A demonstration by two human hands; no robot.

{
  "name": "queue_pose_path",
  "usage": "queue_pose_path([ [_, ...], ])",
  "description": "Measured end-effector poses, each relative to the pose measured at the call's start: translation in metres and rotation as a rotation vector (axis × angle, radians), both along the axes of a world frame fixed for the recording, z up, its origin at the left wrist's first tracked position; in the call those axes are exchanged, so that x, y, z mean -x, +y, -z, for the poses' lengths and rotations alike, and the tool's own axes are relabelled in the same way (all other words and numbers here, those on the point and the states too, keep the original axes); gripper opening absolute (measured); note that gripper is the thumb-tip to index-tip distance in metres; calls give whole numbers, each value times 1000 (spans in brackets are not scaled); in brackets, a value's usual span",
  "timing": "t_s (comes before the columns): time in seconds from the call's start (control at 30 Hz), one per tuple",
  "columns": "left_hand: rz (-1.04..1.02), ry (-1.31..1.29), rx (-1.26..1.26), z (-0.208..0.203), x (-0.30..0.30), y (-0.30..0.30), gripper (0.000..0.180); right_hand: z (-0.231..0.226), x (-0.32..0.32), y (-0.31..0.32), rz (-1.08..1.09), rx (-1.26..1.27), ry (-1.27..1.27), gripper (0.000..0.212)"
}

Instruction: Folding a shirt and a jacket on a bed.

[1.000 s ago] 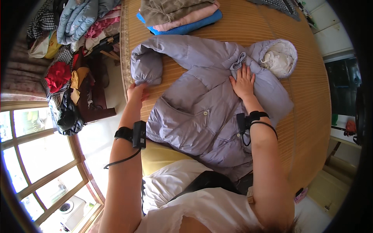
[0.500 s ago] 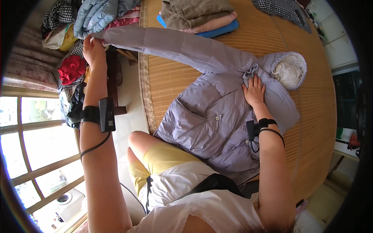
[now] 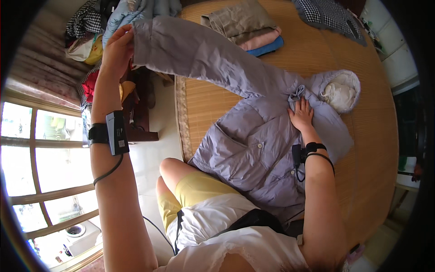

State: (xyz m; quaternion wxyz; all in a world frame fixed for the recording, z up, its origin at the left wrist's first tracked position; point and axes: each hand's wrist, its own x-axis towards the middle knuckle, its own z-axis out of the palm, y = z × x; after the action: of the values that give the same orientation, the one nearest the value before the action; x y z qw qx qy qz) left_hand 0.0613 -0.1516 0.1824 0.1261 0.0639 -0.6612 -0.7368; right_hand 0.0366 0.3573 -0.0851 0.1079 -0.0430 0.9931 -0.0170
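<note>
A greyish-lilac padded jacket (image 3: 247,136) lies spread over the mat, its hood (image 3: 340,93) with white lining pointing right. At the upper left, my left hand (image 3: 118,51) grips the cuff of one sleeve (image 3: 181,47), which it holds up and stretched out past the mat's edge. My right hand (image 3: 302,115) rests flat on the jacket's upper front beside the collar, fingers spread. Just above those fingers is a gathered bit of fabric (image 3: 297,93). The jacket's other sleeve cannot be made out clearly.
The woven mat (image 3: 371,149) covers a bed-like surface. Beyond the sleeve stands a stack of folded clothes (image 3: 244,22); a checked garment (image 3: 328,18) lies at the far edge. Piled clothes with a light-blue puffy jacket (image 3: 136,11) sit upper left, near the window (image 3: 54,154).
My left hand has pulled the sleeve's end wider and flatter, so more of the cuff shows. The right hand keeps its place on the jacket; the whole view has shifted a little.
</note>
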Motion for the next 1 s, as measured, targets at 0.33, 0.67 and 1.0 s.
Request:
queue_pose_path([
  [0.33, -14, 168, 451, -35, -21, 17, 21, -2, 1, 2, 30, 35, 16, 60],
  [0.67, -8, 222, 307, -66, -5, 82, 24, -27, 0, -150, -201, 673, 608, 55],
  [1.0, 250, 188, 195, -52, -19, 209, 24, -199, -43, -111, 91, 1997, -133, 54],
])
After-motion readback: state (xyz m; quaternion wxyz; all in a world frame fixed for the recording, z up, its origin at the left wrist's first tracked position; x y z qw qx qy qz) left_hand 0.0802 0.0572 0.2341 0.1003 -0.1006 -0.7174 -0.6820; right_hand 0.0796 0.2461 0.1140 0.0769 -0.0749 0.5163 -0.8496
